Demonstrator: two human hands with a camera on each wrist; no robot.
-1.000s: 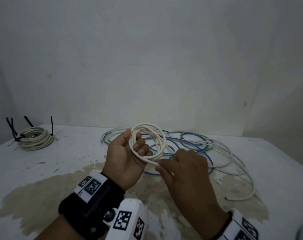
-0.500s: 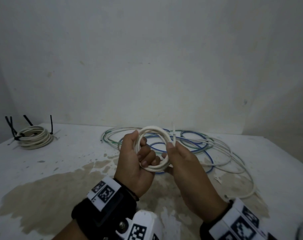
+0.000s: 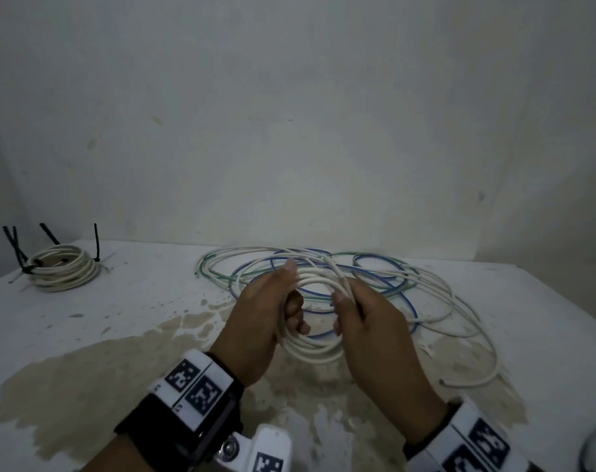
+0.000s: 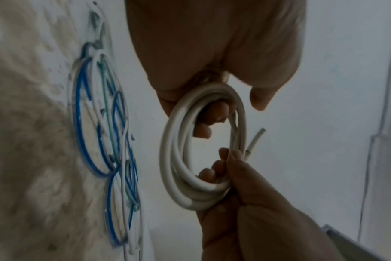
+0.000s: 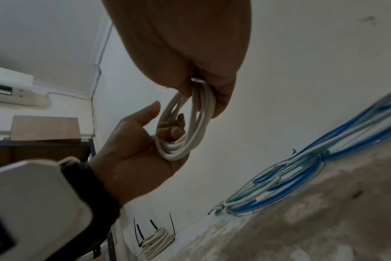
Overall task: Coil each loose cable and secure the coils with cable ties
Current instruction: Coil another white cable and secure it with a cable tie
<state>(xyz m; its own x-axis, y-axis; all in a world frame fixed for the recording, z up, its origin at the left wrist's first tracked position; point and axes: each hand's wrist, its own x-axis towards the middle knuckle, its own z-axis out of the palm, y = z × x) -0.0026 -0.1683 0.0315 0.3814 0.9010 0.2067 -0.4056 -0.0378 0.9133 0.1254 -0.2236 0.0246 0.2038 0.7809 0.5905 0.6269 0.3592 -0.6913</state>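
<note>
A small white cable coil (image 3: 310,349) hangs above the table between my two hands. My left hand (image 3: 283,301) grips its left side, fingers curled through the ring (image 4: 167,159). On the opposite side, my right hand (image 3: 351,304) pinches the loops together with the cable's loose end (image 4: 257,137), which sticks out past the thumb. The right wrist view shows the coil (image 5: 196,123) running from my right hand (image 5: 212,91) down into the left palm (image 5: 134,150).
A tied white coil (image 3: 63,269) with black cable ties sticking up lies at the table's far left. Loose blue, green and white cables (image 3: 375,277) sprawl behind and right of my hands. A brown stain (image 3: 119,369) covers the near tabletop. A wall stands close behind.
The right hand brought the last stretch of cable up onto the coil and now pinches its right side. The coil has tipped flatter and lower.
</note>
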